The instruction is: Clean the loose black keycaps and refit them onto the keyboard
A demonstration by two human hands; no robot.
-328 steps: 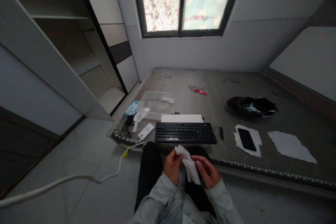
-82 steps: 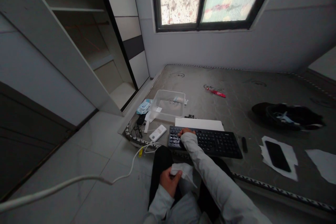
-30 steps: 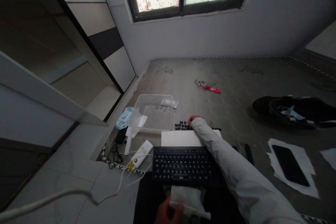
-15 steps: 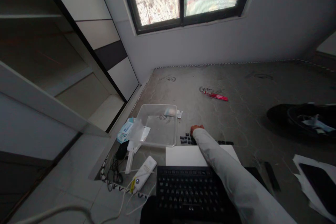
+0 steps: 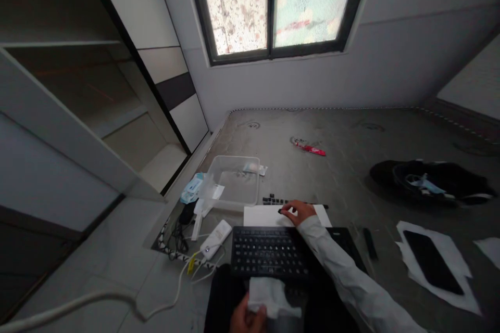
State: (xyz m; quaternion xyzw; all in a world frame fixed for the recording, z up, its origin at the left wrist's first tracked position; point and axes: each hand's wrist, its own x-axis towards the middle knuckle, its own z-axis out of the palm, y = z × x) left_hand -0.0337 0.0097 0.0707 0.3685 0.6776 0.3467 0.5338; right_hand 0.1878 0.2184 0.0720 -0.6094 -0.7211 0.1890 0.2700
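Between thumb and finger, my right hand (image 5: 300, 212) pinches a small black keycap (image 5: 280, 211) above the white sheet (image 5: 261, 216). My left hand (image 5: 250, 317), low in the picture, grips a white tissue (image 5: 267, 294). A black keyboard (image 5: 269, 252) lies in front of my body, with bare switch spots showing in its rows; the tissue is just below its near edge. Beyond the sheet, several loose black keycaps (image 5: 272, 200) sit in rows on the grey mat. Part of the row is hidden behind my right hand.
A clear plastic box (image 5: 238, 182) stands left of the keycaps, with a blue wipes packet (image 5: 191, 189) beside it. A white power strip (image 5: 216, 239) and cables lie nearer. To the right are a phone (image 5: 432, 260) on paper and a black bag (image 5: 429, 179). A red packet (image 5: 314, 150) lies farther off.
My right hand has drawn back from the keycap rows to over the white sheet, with a keycap in its fingers. My left hand has come into view with the tissue. The view has shifted.
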